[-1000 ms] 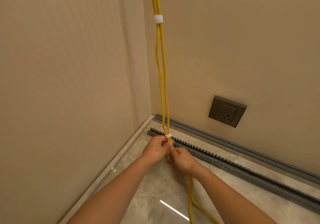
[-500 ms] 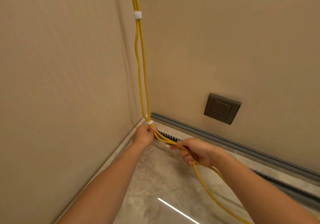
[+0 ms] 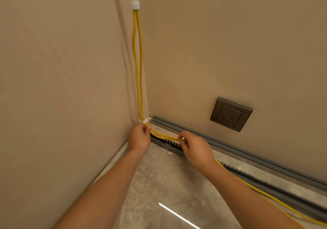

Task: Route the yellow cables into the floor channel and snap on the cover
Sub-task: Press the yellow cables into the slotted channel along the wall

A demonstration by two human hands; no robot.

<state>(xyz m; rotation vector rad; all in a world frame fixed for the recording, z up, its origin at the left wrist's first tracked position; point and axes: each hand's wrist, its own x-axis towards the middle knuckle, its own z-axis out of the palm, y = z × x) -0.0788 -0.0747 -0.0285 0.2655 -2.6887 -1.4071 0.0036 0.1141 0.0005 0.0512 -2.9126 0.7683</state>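
Observation:
Yellow cables (image 3: 138,60) hang down the room corner, bound by white ties (image 3: 135,5), then bend at floor level and run right. My left hand (image 3: 139,137) pinches the cables at the bend, just under the lower white tie (image 3: 145,121). My right hand (image 3: 196,149) grips the same cables a little to the right, holding them over the left end of the dark slotted floor channel (image 3: 276,191). Past my right wrist the cables trail along the channel's front side toward the lower right. The grey cover strip (image 3: 230,148) lies along the foot of the wall behind the channel.
A dark wall socket (image 3: 231,113) sits low on the right wall above the cover strip. Beige walls meet in the corner at left. The floor is grey polished stone with a bright light reflection (image 3: 177,214) near me.
Both hands moved with the cables into the corner and down toward the floor. My right hand slid along the cables and brought them over the channel's left end.

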